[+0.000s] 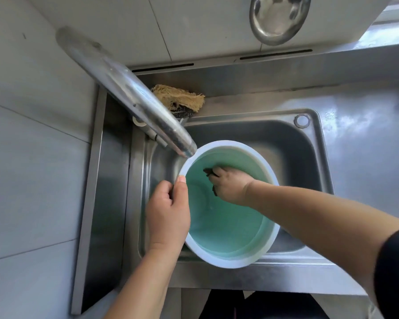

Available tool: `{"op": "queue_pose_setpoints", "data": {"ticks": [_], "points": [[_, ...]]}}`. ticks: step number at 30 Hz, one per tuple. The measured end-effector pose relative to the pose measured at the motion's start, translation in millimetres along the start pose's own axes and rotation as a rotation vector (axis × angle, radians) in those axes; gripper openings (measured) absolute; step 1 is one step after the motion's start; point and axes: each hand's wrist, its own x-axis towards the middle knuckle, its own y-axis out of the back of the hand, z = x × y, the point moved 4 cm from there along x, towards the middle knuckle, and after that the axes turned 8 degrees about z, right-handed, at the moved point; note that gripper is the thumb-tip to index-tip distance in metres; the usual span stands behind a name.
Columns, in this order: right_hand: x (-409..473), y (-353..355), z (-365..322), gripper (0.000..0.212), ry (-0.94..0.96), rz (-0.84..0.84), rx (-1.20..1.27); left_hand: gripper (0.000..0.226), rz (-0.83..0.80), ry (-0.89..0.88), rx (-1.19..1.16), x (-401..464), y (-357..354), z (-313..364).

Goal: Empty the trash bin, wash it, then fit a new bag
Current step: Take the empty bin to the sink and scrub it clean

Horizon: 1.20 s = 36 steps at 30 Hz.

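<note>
A round trash bin [228,238], green inside with a white rim, stands in the steel sink [309,143] below the tap. My left hand [168,210] grips the bin's left rim, thumb on the inside edge. My right hand [230,185] reaches down inside the bin and presses a dark scouring pad [209,172] against the far inner wall. Most of the pad is hidden under my fingers.
A long steel tap [129,95] slants over the sink, its spout at the bin's upper left rim. A frayed tan scrubber on a dark pad [180,100] lies on the ledge behind. A metal bowl [279,17] hangs on the tiled wall. Steel counter [366,134] runs right.
</note>
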Motion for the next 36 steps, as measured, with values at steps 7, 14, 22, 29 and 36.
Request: {"op": "queue_pose_setpoints", "data": {"ticks": [7,14,22,29,36], "points": [[31.8,-40.4,-25.1,0.046,-0.079,-0.148,0.399,0.048,0.030,0.070,-0.027,0.7,8.5,-17.0],[27.3,-83.2,-50.9,0.057,-0.318,-0.297,0.504,0.050,-0.016,-0.070,0.000,-21.4,1.6,-8.1],[27.3,-91.8,-101.0,0.062,-0.561,-0.692,0.447,0.048,0.027,-0.073,-0.015,-12.8,2.7,-12.4],[46.8,-70.7,-115.4,0.021,-0.580,-0.722,0.944,0.051,0.106,0.051,-0.081,-2.7,10.3,-38.1],[67.6,-61.0,-122.2,0.020,-0.804,-0.426,1.225,0.046,0.133,0.119,-0.134,-2.4,13.5,-47.9]]}}
